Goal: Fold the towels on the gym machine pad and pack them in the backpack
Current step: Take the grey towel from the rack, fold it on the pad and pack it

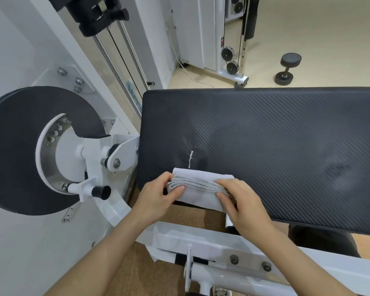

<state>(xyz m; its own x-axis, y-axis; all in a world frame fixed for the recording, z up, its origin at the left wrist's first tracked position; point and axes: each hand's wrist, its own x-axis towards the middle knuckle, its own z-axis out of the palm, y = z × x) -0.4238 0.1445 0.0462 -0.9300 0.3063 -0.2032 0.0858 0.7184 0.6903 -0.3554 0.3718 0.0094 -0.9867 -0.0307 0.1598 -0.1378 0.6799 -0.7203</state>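
A person's two bare arms reach forward over a wide black padded gym machine pad (276, 142) with a ribbed, carbon-weave surface. At the pad's near edge, toward its left end, lies a small pale grey terry towel (198, 190), already folded into a thick, narrow bundle with its stacked hems facing up. The left hand (158, 195) pinches the bundle's left end, thumb on top and fingers curled beneath, so its grip is closed on the towel. The right hand (241, 201) presses and clasps the right end, likewise grasping the towel. Holding both ends probably keeps the layers from springing open while the fold is squared up or lifted. The towel partly overhangs the pad's near edge, which gives the fingers room to slip under it. A thin white thread (190, 159) lies on the pad just beyond the towel. No backpack is visible, so packing looks yet to come. A black dumbbell (286, 69) rests on the floor far behind.
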